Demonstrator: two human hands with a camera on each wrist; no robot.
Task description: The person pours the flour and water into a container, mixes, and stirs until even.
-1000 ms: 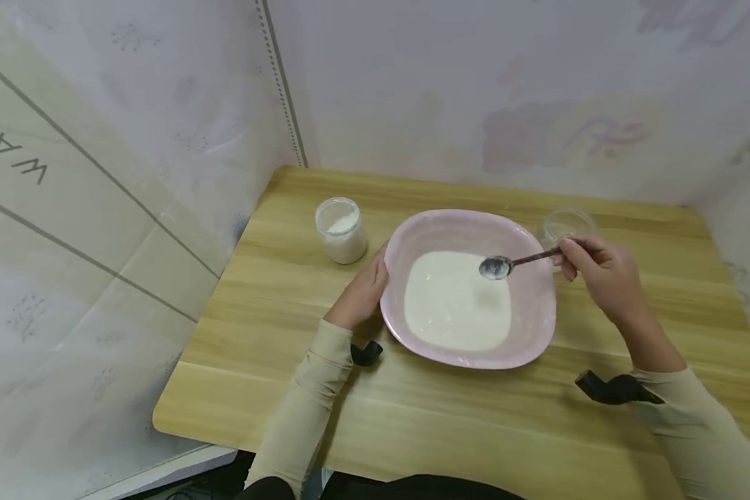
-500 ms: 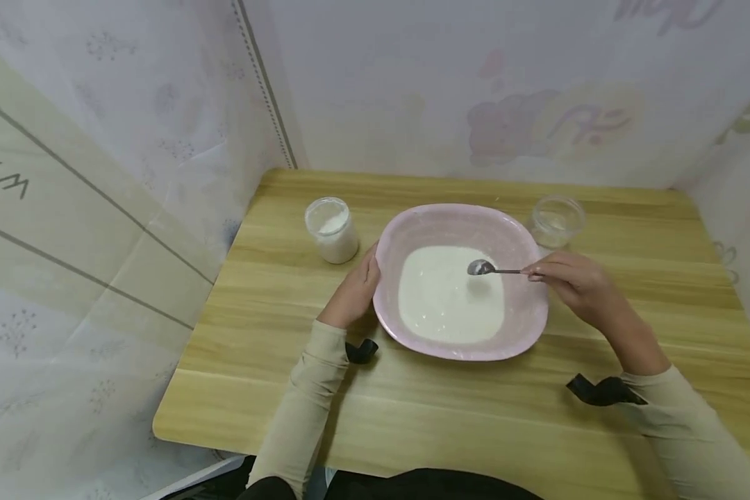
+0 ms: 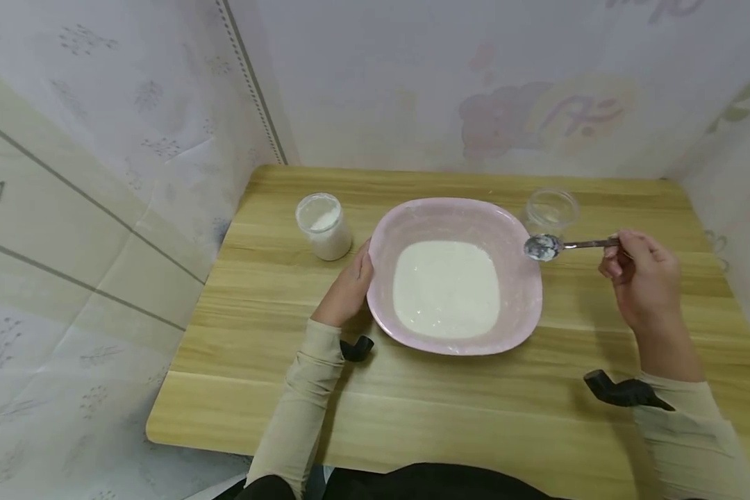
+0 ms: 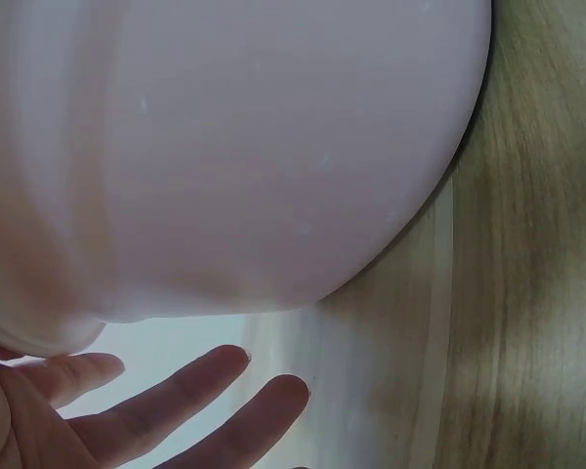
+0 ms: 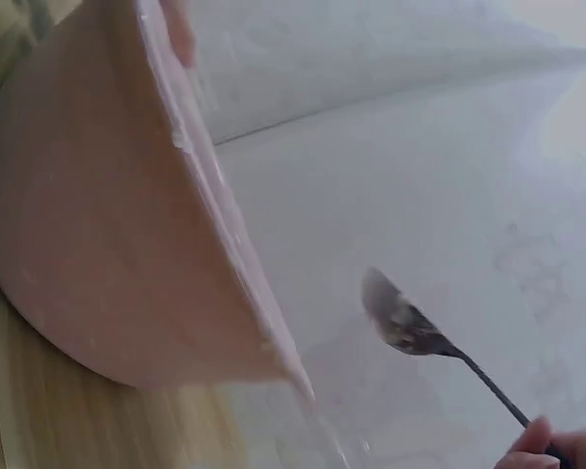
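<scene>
A pink plastic basin (image 3: pixel 519 305) stands on the table, with a pool of smooth white liquid (image 3: pixel 446 288) inside. My left hand (image 3: pixel 345 286) rests against the basin's left rim; its fingers (image 4: pixel 244 425) are straight and spread beside the outer wall in the left wrist view. Between thumb and fingers, my right hand (image 3: pixel 650 281) pinches the handle end of a metal spoon (image 3: pixel 542 247). White residue clings to the spoon's bowl, which is over the basin's right rim in the head view. In the right wrist view the spoon (image 5: pixel 405 322) is raised beside the rim.
Behind my left hand stands a clear jar (image 3: pixel 326 229) with white powder. A clear jar (image 3: pixel 551 210) is behind the basin's right side. The wooden table (image 3: pixel 256 389) backs onto patterned wall sheets (image 3: pixel 381 90).
My right hand first moved the spoon slightly left, then carried it right, from over the white liquid to the basin's right rim. My left hand stays at the left rim. The view shifted slightly.
</scene>
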